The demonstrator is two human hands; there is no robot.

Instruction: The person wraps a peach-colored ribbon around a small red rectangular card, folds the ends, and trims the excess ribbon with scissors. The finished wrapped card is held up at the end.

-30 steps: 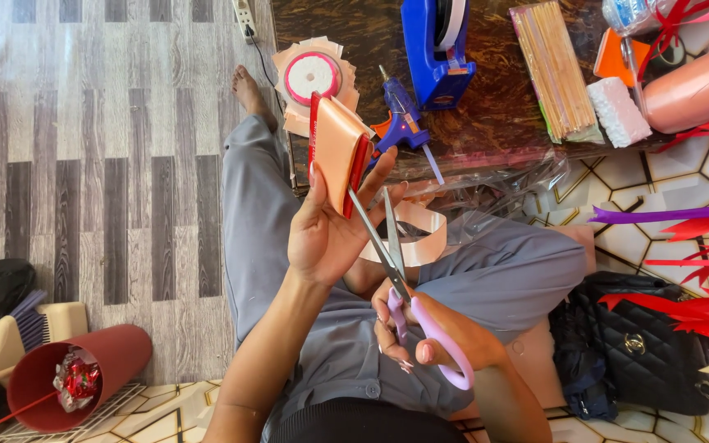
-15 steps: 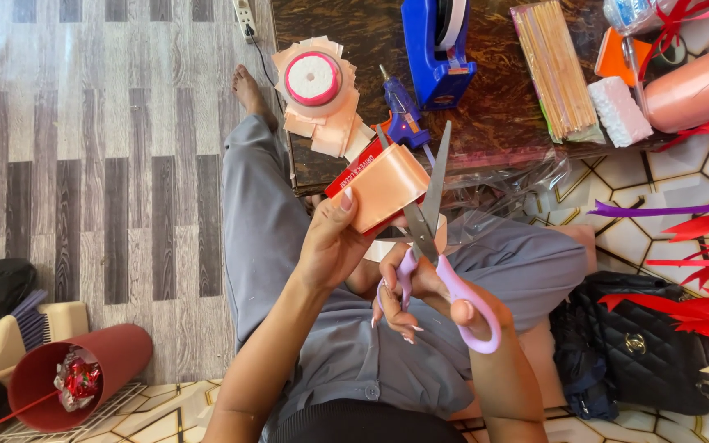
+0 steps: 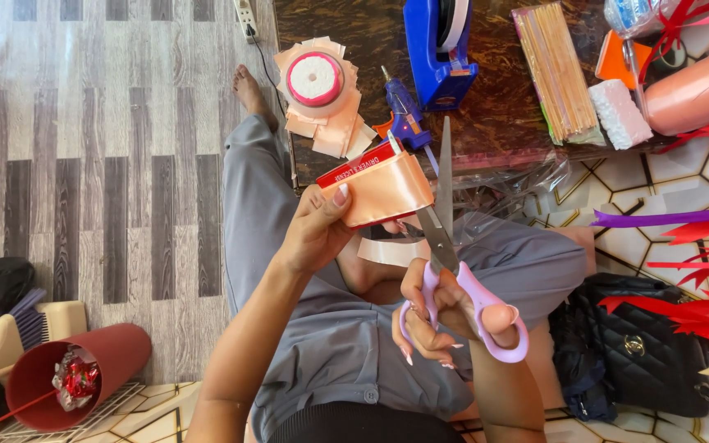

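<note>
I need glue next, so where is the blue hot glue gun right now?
In the head view, the blue hot glue gun lies on the dark table, upper middle, between the pink ribbon spool and the blue tape dispenser.

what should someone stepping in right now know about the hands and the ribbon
Left hand: pinches a red card wrapped in peach satin ribbon, raised over the lap.
Right hand: fingers in the lilac-handled scissors, blades open beside the ribbon's right edge.
Done: cut peach ribbon squares lie stacked under a pink spool on the dark table.
Left: the wrapped ribbon looks uncut.
</note>
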